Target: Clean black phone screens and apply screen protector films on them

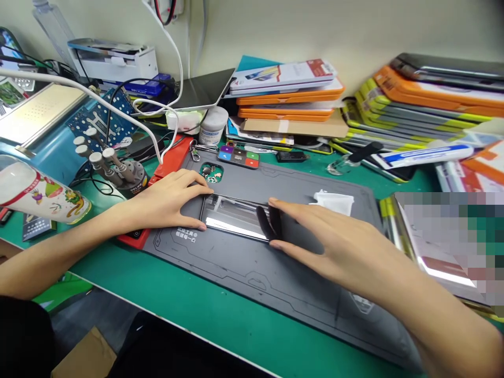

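Note:
A phone (pixel 236 216) with a dark, glossy face lies flat on the grey work mat (pixel 232 273), its long side running left to right. My left hand (pixel 173 202) spans its left end, thumb at the near corner and fingers at the far one. Across the right end, my right hand (pixel 315 231) grips the phone between thumb and fingers along its two long edges. Dark reflections of the right fingers show on the glass. A crumpled white wipe or film (pixel 334 202) lies on the mat behind my right hand.
Behind the mat stand a white paste jar (pixel 213 126), a stack of orange-edged boxes (pixel 289 98) and a coloured block (pixel 238 156). Screwdrivers in a round holder (pixel 128 176) and a patterned cup (pixel 47 194) are at left. At right sit more stacked packages (pixel 425 115) and a marker (pixel 429 156).

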`<state>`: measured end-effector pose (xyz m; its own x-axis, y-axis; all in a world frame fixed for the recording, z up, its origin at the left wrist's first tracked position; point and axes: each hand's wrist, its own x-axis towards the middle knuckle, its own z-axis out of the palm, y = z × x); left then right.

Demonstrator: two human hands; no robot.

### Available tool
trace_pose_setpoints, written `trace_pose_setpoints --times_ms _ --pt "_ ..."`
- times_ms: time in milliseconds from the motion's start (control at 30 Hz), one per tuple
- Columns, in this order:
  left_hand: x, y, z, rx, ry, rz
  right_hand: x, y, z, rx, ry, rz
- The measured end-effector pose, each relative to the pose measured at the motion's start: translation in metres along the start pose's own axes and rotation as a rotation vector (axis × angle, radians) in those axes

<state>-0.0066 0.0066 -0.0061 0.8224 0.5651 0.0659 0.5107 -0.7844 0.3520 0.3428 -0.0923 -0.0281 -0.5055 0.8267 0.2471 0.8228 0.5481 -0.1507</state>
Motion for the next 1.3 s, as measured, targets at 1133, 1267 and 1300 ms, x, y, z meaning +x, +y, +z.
trace_pose_setpoints --times_ms 1133,1267,1300 --pt "-0.0003 -0.0037 -0.0026 -0.036 -0.007 -0.018 0.0028 -0.0038 -0.0036 0.028 -0.015 0.030" --pt "-0.0005 -0.0052 -0.0019 -0.046 -0.001 -0.008 0.0025 -0.0035 -0.0033 0.030 -0.012 0.026" --pt "-0.0005 -0.0055 -0.0020 -0.049 0.000 -0.006 0.0024 -0.0035 -0.0033 0.031 -0.012 0.021"
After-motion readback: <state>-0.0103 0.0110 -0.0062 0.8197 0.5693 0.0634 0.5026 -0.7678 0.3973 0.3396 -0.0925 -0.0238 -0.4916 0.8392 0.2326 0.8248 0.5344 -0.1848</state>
